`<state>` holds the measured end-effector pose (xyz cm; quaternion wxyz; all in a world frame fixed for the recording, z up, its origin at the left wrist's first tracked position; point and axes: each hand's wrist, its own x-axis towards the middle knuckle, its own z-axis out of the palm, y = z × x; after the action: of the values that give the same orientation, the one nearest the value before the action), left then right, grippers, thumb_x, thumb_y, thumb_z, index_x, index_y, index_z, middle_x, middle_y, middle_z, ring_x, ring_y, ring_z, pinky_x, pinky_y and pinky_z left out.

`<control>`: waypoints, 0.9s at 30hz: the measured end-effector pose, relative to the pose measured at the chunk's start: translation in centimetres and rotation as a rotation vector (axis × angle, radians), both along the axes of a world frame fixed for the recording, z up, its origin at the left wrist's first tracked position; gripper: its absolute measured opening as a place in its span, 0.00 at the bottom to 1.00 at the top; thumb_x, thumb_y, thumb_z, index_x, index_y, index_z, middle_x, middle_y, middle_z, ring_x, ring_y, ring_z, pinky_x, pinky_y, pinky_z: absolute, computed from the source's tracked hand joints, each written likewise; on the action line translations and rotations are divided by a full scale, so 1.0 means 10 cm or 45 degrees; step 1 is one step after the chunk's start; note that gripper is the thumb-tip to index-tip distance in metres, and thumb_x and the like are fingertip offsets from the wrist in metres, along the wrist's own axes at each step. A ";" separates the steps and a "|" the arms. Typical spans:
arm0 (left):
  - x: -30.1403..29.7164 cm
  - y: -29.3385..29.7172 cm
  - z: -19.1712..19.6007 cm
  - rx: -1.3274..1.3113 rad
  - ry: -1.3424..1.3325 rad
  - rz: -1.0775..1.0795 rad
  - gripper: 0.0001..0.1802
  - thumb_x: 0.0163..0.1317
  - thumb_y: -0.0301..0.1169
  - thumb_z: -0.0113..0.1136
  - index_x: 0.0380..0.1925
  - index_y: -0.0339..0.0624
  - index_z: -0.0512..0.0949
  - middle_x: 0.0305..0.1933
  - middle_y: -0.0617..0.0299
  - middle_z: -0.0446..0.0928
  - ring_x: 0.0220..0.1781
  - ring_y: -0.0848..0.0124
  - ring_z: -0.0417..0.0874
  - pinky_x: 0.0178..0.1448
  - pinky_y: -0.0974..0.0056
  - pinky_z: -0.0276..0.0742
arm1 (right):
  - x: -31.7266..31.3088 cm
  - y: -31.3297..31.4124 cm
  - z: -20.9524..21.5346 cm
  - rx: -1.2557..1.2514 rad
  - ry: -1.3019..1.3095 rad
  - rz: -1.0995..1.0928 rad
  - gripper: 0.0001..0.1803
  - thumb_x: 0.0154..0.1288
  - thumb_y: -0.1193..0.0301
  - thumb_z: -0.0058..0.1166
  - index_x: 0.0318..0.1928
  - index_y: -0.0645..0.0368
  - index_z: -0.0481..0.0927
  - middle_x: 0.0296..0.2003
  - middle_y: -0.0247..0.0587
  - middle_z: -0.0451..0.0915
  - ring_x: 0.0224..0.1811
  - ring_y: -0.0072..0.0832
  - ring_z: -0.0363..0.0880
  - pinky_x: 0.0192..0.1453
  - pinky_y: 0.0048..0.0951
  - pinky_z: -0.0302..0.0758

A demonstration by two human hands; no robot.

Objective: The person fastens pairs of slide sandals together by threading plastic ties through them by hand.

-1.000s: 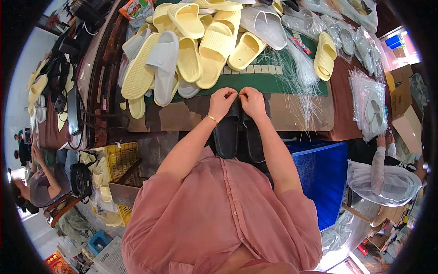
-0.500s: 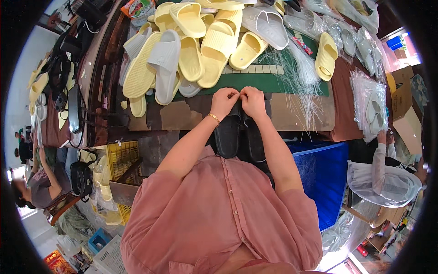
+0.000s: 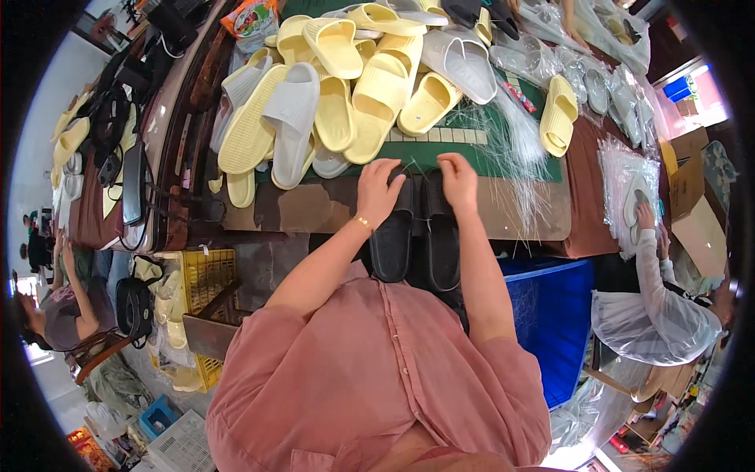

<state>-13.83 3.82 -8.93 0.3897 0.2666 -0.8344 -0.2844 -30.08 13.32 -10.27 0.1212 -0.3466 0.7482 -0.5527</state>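
Two black rubber slide sandals lie side by side at the near edge of your brown wooden table, soles hanging over the rim toward your pink shirt. Your left hand rests on the toe end of the left sandal, fingers curled down over it, a thin bracelet at the wrist. Your right hand sits on the toe end of the right sandal, fingers bent and pinched close together; whether it grips something small between them you cannot tell from here. The two hands are near each other, not touching.

Just beyond your fingertips lies a green cutting mat, and on its right part a loose spray of clear thin plastic strands fans out over the mat and table. Behind the mat is a heap of pale yellow foam slide sandals mixed with a few light grey slide sandals; one single yellow sandal lies apart to the right. Below the table on your right stands a blue plastic bin, and on your left a yellow plastic crate. At the far right another person's hand touches clear plastic bags.
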 end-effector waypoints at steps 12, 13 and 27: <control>0.44 0.71 0.14 0.213 -0.065 -0.240 0.08 0.55 0.31 0.63 0.30 0.40 0.75 0.34 0.55 0.73 0.32 0.58 0.77 0.35 0.59 0.75 | -0.12 0.58 -0.41 -0.129 -0.217 -0.426 0.10 0.68 0.72 0.46 0.41 0.64 0.78 0.28 0.36 0.79 0.28 0.21 0.75 0.35 0.22 0.74; 0.44 0.75 0.09 0.223 -0.190 -0.255 0.10 0.56 0.34 0.63 0.29 0.40 0.75 0.34 0.54 0.74 0.32 0.57 0.78 0.35 0.58 0.75 | -0.11 0.58 -0.42 -0.149 -0.244 -0.446 0.10 0.68 0.72 0.46 0.41 0.64 0.78 0.28 0.36 0.79 0.28 0.21 0.75 0.34 0.22 0.73; 0.17 0.76 -0.08 0.459 -0.641 -0.024 0.23 0.55 0.48 0.57 0.25 0.36 0.74 0.27 0.45 0.77 0.30 0.49 0.80 0.34 0.51 0.76 | -0.12 0.62 -0.54 -0.150 -0.205 -0.445 0.10 0.69 0.71 0.45 0.43 0.63 0.78 0.30 0.34 0.78 0.30 0.19 0.74 0.36 0.22 0.73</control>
<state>-12.09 11.45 -9.71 0.1147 0.3858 -0.8432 -0.3564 -31.31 19.55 -15.65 0.0626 -0.1726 0.7513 -0.6339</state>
